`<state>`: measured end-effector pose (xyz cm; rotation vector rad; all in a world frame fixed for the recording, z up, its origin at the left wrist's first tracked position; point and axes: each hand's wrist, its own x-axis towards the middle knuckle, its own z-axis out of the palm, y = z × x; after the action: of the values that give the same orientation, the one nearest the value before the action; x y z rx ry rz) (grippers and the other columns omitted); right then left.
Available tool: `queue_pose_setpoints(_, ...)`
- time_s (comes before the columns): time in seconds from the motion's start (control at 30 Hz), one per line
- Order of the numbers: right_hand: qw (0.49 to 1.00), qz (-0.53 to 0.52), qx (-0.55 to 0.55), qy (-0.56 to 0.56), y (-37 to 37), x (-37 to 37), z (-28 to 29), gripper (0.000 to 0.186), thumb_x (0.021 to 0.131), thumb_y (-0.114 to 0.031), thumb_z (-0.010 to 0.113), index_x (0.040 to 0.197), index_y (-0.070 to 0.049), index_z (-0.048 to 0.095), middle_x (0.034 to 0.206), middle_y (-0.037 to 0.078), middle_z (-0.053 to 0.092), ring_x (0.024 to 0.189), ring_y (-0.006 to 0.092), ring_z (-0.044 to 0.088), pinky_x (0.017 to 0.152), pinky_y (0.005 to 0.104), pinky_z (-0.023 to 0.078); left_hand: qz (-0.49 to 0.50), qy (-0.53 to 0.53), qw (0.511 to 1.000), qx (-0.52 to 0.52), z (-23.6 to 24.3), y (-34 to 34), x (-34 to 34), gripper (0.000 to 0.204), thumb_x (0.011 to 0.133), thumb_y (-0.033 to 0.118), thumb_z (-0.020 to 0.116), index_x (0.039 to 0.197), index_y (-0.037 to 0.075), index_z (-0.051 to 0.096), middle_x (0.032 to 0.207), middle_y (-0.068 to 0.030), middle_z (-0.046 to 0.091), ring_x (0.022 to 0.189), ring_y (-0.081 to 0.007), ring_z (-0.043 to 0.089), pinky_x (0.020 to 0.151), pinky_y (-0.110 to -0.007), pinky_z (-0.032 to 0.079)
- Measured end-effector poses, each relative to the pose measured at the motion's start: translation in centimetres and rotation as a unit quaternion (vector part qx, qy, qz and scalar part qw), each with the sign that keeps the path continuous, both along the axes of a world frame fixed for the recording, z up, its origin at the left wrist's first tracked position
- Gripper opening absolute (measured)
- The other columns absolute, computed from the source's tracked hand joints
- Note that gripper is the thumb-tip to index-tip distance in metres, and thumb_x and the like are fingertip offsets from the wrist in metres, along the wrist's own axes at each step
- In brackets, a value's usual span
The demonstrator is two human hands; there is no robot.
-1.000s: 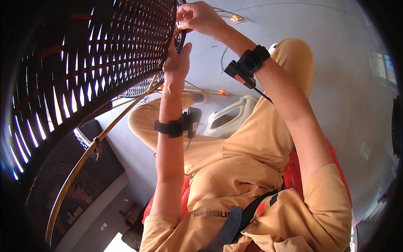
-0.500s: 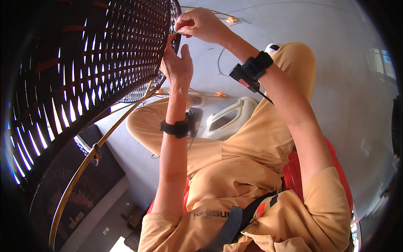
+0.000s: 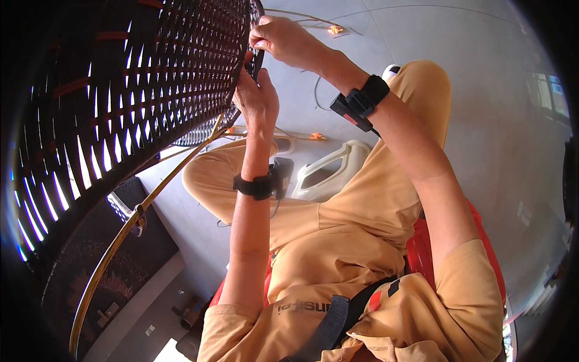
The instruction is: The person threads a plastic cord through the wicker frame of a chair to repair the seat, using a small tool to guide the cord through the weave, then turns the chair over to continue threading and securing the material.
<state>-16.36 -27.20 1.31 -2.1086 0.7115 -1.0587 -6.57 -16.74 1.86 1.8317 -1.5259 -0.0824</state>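
A dark brown woven wicker panel [image 3: 175,72] fills the upper left, its thick edge bending down along my hands. My left hand [image 3: 256,102] holds that edge from below, thumb standing apart and the other fingers partly hidden against the weave. Just above it, my right hand [image 3: 283,41] is closed in a pinch at the rim. Whatever lies between its fingertips is too small to make out. Both wrists wear black straps with small boxes.
A gold-coloured curved metal rod [image 3: 108,253] runs beside the panel at the left. Between my legs on the grey floor lies a pale plastic jug-like object with a handle [image 3: 319,175]. Thin rods with orange-wrapped ends [image 3: 335,29] lie farther off. I sit on something red [image 3: 420,247].
The panel's edge and both hands have shifted slightly. My right hand has come a little lower and curls more closely against the rim. My left hand keeps its place at the edge.
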Motion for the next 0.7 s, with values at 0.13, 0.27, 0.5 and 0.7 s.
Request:
queue_pose_setpoints(0.13,0.999,-0.019,-0.042,0.012,0.1,-0.1,0.0,0.009,0.083,-0.008,0.056,0.084,0.0,0.06,0.083,0.013,0.058,0.073,0.0284,0.058,0.067,0.0355,0.045,0.008,0.007,1.0,0.004,0.1,-0.1,-0.4,0.041,0.074,0.001,0.053,0.115,-0.001,0.047,0.106,-0.0143,0.055,0.1,-0.0257,0.053,0.088,-0.038,0.041)
queue_pose_setpoints(0.27,0.999,-0.035,0.032,0.013,0.2,-0.2,1.2,0.012,0.076,-0.002,0.056,0.087,-0.001,0.06,0.079,0.013,0.057,0.069,0.027,0.057,0.063,0.0351,0.044,0.011,0.006,1.0,0.016,1.1,0.0,-1.3,0.042,0.074,0.002,0.052,0.115,0.0,0.047,0.106,-0.0153,0.056,0.099,-0.027,0.055,0.088,-0.038,0.042)
queue_pose_setpoints(0.5,0.966,-0.139,0.185,-0.119,1.2,0.4,1.3,0.03,0.062,0.002,0.061,0.092,-0.003,0.056,0.083,0.01,0.056,0.076,0.0231,0.056,0.064,0.0342,0.045,-0.033,-0.053,0.995,0.076,3.0,-0.2,-2.7,0.055,0.077,0.009,0.053,0.129,0.005,0.038,0.119,-0.0195,0.052,0.104,-0.0361,0.052,0.085,-0.043,0.042)
queue_pose_setpoints(0.7,0.859,0.075,0.464,-0.2,-0.5,-3.5,2.9,0.05,0.061,0.002,0.064,0.109,0.0,0.049,0.089,0.008,0.043,0.078,0.0172,0.058,0.067,0.0305,0.057,-0.058,-0.129,0.988,0.057,2.3,0.8,-1.6,0.056,0.077,0.006,0.053,0.131,0.009,0.039,0.118,-0.0207,0.053,0.104,-0.0372,0.053,0.088,-0.043,0.042)
